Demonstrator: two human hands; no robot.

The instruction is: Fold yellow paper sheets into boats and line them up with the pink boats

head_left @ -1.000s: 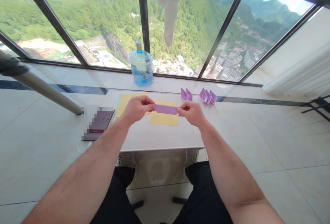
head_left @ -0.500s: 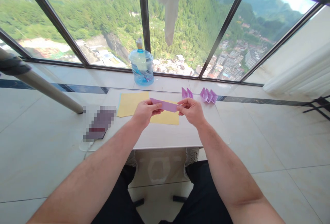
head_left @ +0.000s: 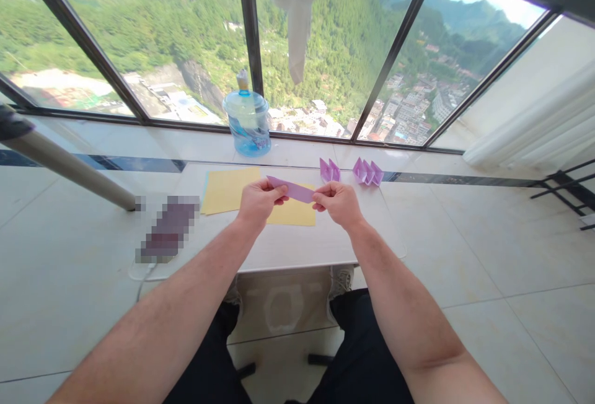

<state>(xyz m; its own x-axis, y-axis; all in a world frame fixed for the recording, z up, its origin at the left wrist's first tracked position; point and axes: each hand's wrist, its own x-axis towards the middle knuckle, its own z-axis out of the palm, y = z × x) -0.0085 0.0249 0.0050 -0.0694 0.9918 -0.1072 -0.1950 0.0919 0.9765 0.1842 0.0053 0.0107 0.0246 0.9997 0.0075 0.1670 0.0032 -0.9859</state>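
Note:
A folded strip of purple paper (head_left: 299,192) is stretched between my two hands above the table. My left hand (head_left: 260,201) pinches its left end, thumb on top. At the other end, the fingers of my right hand (head_left: 338,202) are closed on the strip. Beneath it lie yellow paper sheets (head_left: 227,192), partly covered by my left hand and the strip. Folded purple paper pieces (head_left: 330,170) stand beyond my right hand, and a second group of purple folded pieces (head_left: 368,172) stands just right of them.
The white table (head_left: 288,252) stands before my knees. A blurred-out dark phone-like object (head_left: 170,230) with a cable lies at its left. Behind the table, a blue water jug (head_left: 248,125) stands by the window. A pole (head_left: 79,165) slants in from the left.
The whole view has shifted slightly, so things sit a little further left. Both hands keep their hold on the purple strip, whose right end is now covered a little more by my right fingers.

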